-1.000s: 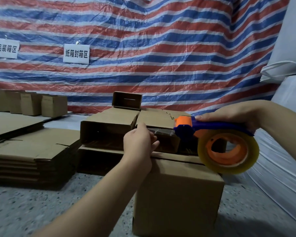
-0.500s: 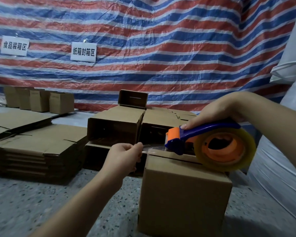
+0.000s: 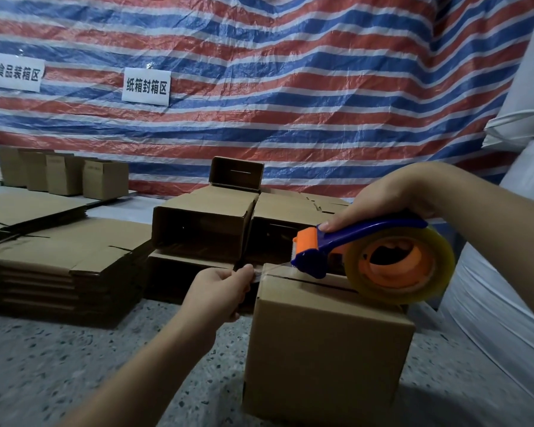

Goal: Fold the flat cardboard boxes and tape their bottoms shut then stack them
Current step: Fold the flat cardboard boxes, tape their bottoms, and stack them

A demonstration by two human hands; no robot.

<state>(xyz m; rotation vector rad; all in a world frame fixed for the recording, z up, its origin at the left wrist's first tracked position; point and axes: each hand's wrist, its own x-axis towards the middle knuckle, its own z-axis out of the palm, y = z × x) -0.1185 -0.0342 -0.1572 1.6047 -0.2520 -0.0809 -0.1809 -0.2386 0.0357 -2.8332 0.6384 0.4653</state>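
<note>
- Box (image 3: 327,349) stands on the speckled floor (image 3: 59,365) in front of you, folded up, its flaps closed on top with the dark seam between them not yet covered
- Your left hand (image 3: 219,292) pinches the free end of the clear tape (image 3: 275,268) just off the box's left edge, at the level of the seam
- Your right hand (image 3: 392,198) grips the blue handle of the tape dispenser (image 3: 367,257), whose roll rests on the box top near the right end of the seam
- I judge this box at the start of taping: the strip is drawn out but not pressed down along the seam
- Several made-up boxes (image 3: 204,229) lie on their sides just behind, open ends toward you, so part of the batch looks done
- A stack of flat boxes (image 3: 59,266) to your left waits to be folded, so plenty is left
- After the taping, this box has yet to join the pile behind
</note>
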